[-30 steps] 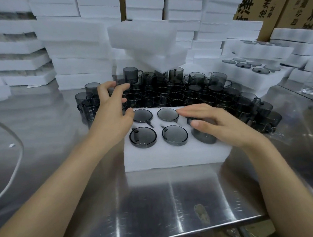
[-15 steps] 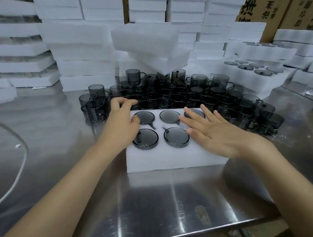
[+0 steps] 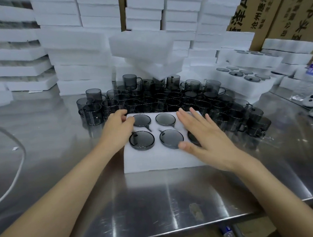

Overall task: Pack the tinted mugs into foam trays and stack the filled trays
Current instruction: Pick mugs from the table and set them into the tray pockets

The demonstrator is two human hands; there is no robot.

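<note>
Nearest the camera, the bare brushed-steel table (image 3: 156, 200) runs up to the white rectangular foam tray (image 3: 154, 160), which sits square in front of the person. Four smoky-grey tinted glass mugs (image 3: 142, 139) are sunk base-up in its wells. A dark sliver shows under the palm on the right side, so that column looks filled too, though it is mostly hidden.

The left hand (image 3: 118, 127) is at the tray's far-left corner, fingers bent over the edge and thumb on top, holding the foam. The right hand (image 3: 203, 134) lies flat over the right-hand wells, fingers straight and spread, gripping nothing.

This reads as the seating check on a full tray: press down, feel for anything proud. The next move calls for both hands on the tray's ends and a level lift, so nothing tips out.

Just behind the tray stands the crowd of loose upright grey glass mugs (image 3: 169, 99) waiting to be packed. Beyond them, a filled foam tray (image 3: 244, 84) sits to the right, with the tall stacks of white foam slabs (image 3: 80, 68) along the back.
</note>
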